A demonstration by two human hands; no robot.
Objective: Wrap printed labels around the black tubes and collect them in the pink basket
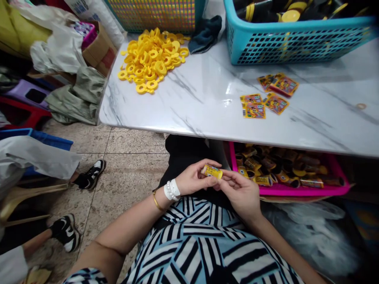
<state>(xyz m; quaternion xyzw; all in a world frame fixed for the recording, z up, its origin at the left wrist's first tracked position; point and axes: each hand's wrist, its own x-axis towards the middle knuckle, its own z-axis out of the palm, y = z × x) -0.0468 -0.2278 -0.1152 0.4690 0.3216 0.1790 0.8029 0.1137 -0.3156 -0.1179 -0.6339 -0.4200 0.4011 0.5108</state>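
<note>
Small tube (211,171) handled near the table (177,114)
Left hand (189,180) pinches its body with fingertips; right hand (246,196) pinches its yellow end (220,174) likewise.

Left hand (194,178) and right hand (241,193) meet below the bench (192,106) edge, fingers curled inward; left wrist straight, both forearms angled inward.

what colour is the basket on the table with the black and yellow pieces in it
Turquoise blue, seen best in the head view.
</note>
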